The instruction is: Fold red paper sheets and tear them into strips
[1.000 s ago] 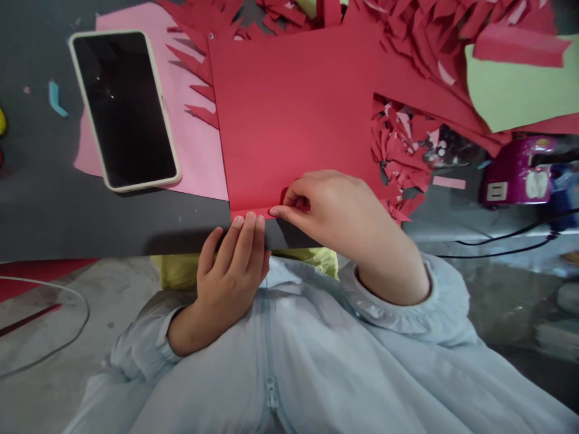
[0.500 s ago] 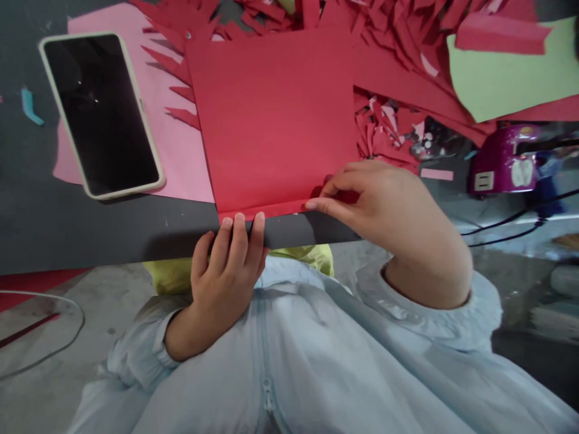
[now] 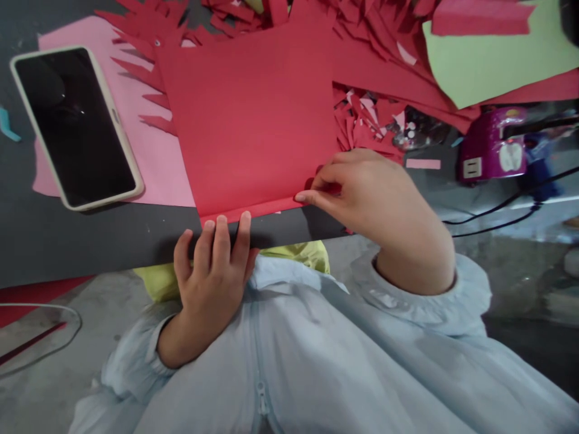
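Observation:
A sheet of red paper [image 3: 248,114] lies on the dark table, with a narrow strip folded up along its near edge. My left hand [image 3: 212,271] is open, fingers spread, its fingertips resting on the left part of that fold. At the fold's right end, my right hand [image 3: 362,193] pinches the paper's edge between thumb and fingers. Beneath the sheet's left side are pink paper [image 3: 158,175] and a red paper cutout with pointed spikes [image 3: 156,72].
A phone [image 3: 76,126] lies on the left over the pink paper. Red paper scraps [image 3: 366,120] spread behind and to the right, beside green paper [image 3: 488,66]. A purple power socket block [image 3: 491,147] with cables stands at right. The table's near edge runs by my body.
The whole view has shifted, so the table things appear further left. The left fingers are spread a little wider on the fold. The right hand keeps its pinch at the fold's end.

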{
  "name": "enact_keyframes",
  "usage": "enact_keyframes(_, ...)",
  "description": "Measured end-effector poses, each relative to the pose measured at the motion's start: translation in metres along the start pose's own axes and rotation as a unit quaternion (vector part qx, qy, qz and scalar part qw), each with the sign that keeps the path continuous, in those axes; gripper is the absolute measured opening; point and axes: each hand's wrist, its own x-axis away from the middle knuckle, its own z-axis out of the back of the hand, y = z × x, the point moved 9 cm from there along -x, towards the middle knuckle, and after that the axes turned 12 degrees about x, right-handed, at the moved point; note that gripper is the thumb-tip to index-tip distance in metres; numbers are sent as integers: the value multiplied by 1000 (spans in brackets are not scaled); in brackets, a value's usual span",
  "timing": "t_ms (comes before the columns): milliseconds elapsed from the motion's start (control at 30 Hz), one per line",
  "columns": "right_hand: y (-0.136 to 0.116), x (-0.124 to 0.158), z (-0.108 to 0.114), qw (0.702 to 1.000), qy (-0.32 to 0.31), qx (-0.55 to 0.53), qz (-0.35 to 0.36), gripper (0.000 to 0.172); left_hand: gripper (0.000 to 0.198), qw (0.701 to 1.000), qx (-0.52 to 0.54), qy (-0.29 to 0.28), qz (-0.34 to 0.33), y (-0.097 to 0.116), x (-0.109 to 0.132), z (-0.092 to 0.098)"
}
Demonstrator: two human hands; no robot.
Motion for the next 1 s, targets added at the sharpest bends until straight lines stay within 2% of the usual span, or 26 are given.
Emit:
enact_keyframes(200, -6, -1, -1, 999, 26, 41, 10, 29, 54, 1000, 3, -2, -13, 7, -8, 2)
enact_keyframes(367, -7, 0, -2, 997, 40, 69, 22, 32, 55, 997, 42, -20, -66, 19, -15, -4)
enact_keyframes(767, -1, 2, -5, 997, 52, 47, 11, 35, 56, 995, 21, -79, -62, 20, -19, -11)
enact_keyframes(1000, -5, 4, -4, 997, 50, 64, -14, 31, 52, 994, -31, -58, -87, 34, -29, -10)
